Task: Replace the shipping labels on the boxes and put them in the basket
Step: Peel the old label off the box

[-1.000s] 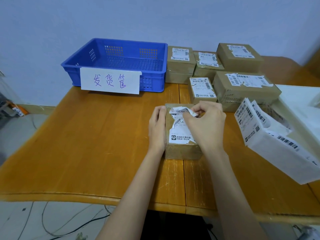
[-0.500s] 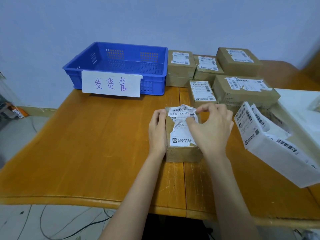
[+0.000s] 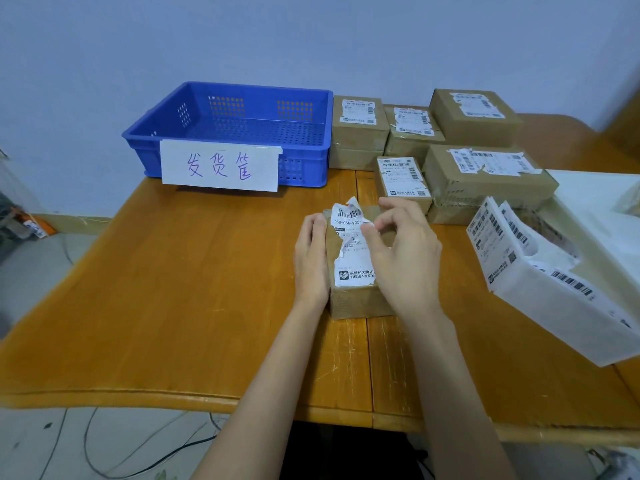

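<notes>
The right hand (image 3: 405, 258) pinches the torn shipping label (image 3: 351, 237) between thumb and curled fingers near the middle of the box top, lower than a second ago, when it gripped the strip at the far edge; the strip's far end now stands up off the cardboard with its barcode facing the camera, where earlier it lay folded back and crumpled. The left hand (image 3: 311, 258) lies as before, flat along the left side of the small brown box (image 3: 360, 301), fingers straight, steadying it. The box sits on the wooden table (image 3: 180, 289) in the same place, near the middle. Beyond it, the other labelled boxes (image 3: 485, 174) are stacked at the far right, a white sleeve of fresh labels (image 3: 540, 289) lies to the right, and the blue basket (image 3: 228, 133) with its handwritten paper sign (image 3: 220, 166) stands at the far left against the wall
</notes>
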Tool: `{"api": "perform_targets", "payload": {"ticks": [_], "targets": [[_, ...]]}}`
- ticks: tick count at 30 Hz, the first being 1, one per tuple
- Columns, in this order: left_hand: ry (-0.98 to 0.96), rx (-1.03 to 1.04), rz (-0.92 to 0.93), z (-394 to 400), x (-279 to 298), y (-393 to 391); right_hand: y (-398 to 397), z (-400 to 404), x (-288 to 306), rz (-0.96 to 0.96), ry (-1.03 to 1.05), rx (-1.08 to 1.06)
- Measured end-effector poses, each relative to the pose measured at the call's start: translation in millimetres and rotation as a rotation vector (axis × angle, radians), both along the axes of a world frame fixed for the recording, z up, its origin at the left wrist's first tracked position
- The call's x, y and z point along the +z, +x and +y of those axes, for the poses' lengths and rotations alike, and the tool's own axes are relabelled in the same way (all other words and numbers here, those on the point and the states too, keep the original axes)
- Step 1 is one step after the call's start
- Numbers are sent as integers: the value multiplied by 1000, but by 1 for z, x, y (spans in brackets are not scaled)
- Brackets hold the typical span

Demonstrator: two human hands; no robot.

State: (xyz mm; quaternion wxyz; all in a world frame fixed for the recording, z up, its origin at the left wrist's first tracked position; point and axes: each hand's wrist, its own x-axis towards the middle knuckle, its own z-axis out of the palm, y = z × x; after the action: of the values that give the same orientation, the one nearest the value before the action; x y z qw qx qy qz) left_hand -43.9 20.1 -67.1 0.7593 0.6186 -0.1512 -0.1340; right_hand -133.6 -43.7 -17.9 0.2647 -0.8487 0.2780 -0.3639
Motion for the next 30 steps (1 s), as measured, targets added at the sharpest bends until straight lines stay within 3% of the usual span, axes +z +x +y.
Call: {"api": "perform_targets", "payload": {"ticks": [3,9,14,21,25,30], "targets": [[15,-11,-4,-1,-1,-1,-2,-1,-2,6,36,-26],[28,-12,-14,-2,-1,-1,-14,5,-4,-370,328,80],[52,10,-4,-3,2,-2,-12,11,-8,-89,280,-131],[58,17,-6,-3,-1,-2,-5,12,-1,39,-8,-179],[23,6,-26,-2,-1,-3,1,22,-8,-182,22,-104],[120,3,-79,-2,-4,1,-4,20,-11,-341,169,-47]]}}
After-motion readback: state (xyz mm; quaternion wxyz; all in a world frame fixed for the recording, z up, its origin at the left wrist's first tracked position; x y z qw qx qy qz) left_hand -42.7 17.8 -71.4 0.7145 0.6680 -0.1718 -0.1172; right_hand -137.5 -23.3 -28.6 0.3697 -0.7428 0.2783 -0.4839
